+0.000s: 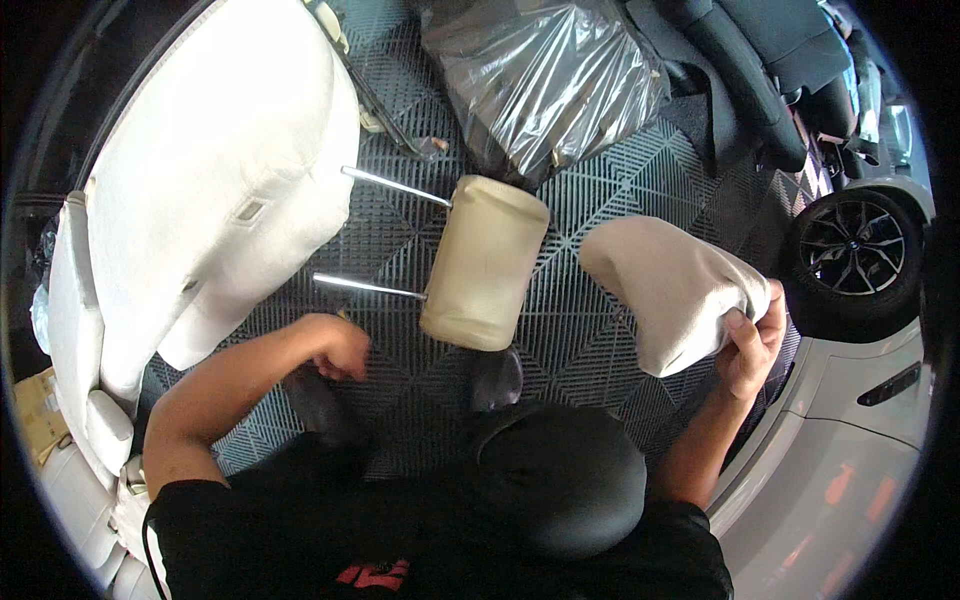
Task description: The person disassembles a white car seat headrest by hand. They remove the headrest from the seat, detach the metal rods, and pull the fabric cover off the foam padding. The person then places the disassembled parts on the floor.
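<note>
There was one headrest (484,262) with two metal posts (395,186). One fabric cover (668,288) was there, and one white seat (215,190). One plastic-wrapped bundle (545,80) lay on the floor. One car wheel (855,248) showed at the right. Two hands were counted, left hand (340,348) and right hand (752,345). Two dark seats (760,60) stood at the top.

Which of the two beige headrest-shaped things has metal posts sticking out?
The leather headrest lying on the floor mat in the middle; two metal posts point left. The fabric cover in the right hand has none.
</note>
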Demonstrator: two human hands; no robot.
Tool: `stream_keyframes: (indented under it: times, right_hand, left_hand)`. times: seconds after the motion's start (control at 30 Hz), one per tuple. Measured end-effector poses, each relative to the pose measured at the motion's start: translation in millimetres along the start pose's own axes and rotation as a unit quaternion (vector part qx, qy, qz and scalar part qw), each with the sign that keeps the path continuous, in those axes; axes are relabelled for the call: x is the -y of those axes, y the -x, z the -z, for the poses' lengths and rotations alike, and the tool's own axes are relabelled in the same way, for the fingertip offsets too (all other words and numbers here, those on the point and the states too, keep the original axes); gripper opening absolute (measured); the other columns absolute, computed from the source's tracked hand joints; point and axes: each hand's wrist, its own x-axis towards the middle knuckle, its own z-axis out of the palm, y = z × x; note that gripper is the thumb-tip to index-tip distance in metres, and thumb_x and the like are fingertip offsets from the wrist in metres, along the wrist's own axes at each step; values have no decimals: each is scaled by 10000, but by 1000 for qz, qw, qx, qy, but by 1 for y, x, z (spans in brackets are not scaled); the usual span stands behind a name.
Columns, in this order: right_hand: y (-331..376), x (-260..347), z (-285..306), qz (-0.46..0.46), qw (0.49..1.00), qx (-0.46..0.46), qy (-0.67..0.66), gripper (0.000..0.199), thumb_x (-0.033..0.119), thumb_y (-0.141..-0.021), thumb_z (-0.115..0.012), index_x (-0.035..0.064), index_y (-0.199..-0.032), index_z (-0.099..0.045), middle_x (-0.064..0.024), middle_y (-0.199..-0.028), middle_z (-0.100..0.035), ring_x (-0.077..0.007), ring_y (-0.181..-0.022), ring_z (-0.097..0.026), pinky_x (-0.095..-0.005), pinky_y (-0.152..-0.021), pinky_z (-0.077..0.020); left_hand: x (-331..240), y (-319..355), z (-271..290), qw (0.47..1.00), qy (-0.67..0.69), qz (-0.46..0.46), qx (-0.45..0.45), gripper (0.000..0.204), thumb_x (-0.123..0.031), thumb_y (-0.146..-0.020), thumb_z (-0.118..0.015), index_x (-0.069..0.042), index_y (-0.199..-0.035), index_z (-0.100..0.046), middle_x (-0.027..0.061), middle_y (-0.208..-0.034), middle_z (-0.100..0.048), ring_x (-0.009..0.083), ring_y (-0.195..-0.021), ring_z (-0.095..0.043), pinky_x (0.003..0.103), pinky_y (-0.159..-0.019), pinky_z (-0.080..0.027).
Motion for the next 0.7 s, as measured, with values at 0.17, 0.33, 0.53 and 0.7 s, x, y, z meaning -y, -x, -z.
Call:
stream_keyframes:
  times: [0.17,0.33,0.53,0.7]
  right_hand:
    - [-22,5,-69,2,992,-79,-94,283,116,-871,-730,2,-1096,-601,-63,-996,-672,-120,-843,-611,-266,-807,-494]
    - [-5,-2,-107,67,997,-28,8,309,95,-856,-791,-5,-1095,-624,-74,-1089,-665,-123,-977,-595,-292,-906,-459]
    - [0,-31,-66,-18,997,-50,-54,156,146,-929,-734,18,-938,-644,3,-780,-652,-35,-659,-541,-195,-640,-447]
    - [0,-36,-78,-177,970,88,-144,585,519,-1009,-520,-28,-1198,-612,-125,-1068,-697,-173,-920,-680,-340,-844,-556]
  left_hand:
    - [-118,112,55,851,301,-385,-194,694,-621,-997,-448,14,-1250,-570,179,-1069,-671,267,-928,-686,379,-762,-579]
    - [-181,116,64,649,488,-534,-236,455,-337,-977,-649,-38,-1298,-526,93,-1074,-649,180,-861,-675,304,-662,-594]
    - [-154,152,78,682,342,-482,-431,360,-225,-933,-715,-3,-1193,-601,65,-953,-677,103,-767,-636,258,-629,-524]
    - [-140,172,89,676,355,-462,-451,433,-216,-877,-766,43,-1168,-576,95,-986,-692,177,-893,-675,321,-842,-540]
